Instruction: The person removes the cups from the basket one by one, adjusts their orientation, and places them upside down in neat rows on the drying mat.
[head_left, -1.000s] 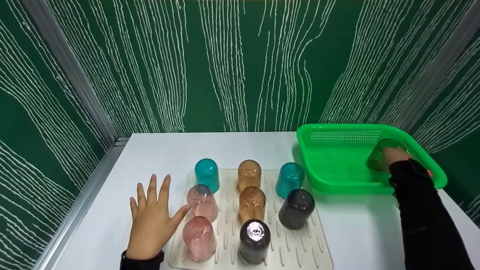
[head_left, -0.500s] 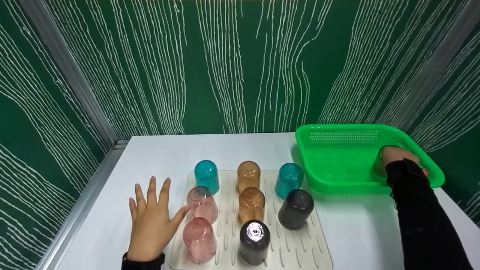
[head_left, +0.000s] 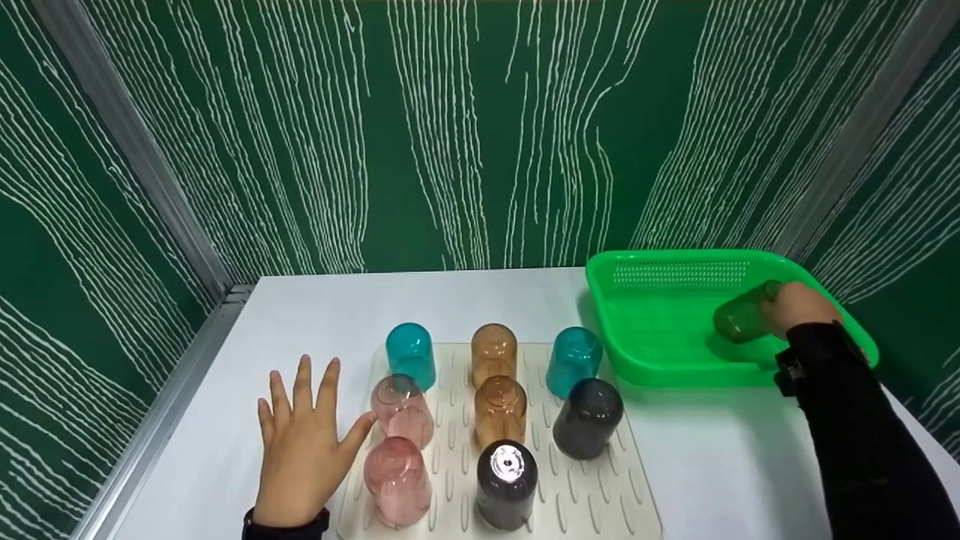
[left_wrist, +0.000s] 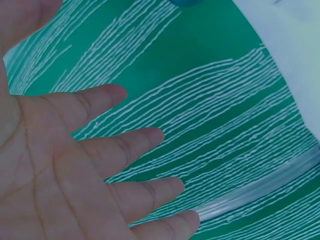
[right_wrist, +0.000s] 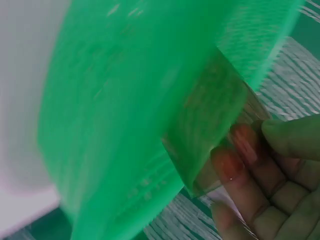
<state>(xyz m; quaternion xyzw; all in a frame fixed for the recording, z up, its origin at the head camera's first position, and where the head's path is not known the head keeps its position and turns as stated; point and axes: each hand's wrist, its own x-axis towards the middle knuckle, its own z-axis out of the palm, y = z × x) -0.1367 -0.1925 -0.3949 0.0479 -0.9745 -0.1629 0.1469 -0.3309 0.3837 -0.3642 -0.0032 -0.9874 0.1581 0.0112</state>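
At the green basket [head_left: 697, 375], my right hand [head_left: 806, 309] grips a see-through tinted cup [head_left: 739, 313]. The cup lies tilted, its far end pointing left, over the basket's inside. In the right wrist view, fingers and thumb of that hand [right_wrist: 280, 195] hold one end of the cup [right_wrist: 205, 130], and the fingers show through its wall. My left hand [head_left: 300, 450] is at the left of the table, palm down with fingers spread, holding nothing. Its thumb tip is right by a pink cup [head_left: 403, 412] in the head view.
A pale ridged drying mat [head_left: 577, 510] carries several upside-down cups: a second pink [head_left: 397, 484], two teal [head_left: 411, 356], two amber [head_left: 500, 412] and two dark grey [head_left: 507, 484]. A green patterned wall [head_left: 420, 135] stands behind the white table [head_left: 322, 300].
The cup in my right hand has gone from nearly upright, low in the basket, to tilted leftward, as the hand turned and rose slightly. My left hand has kept its place.
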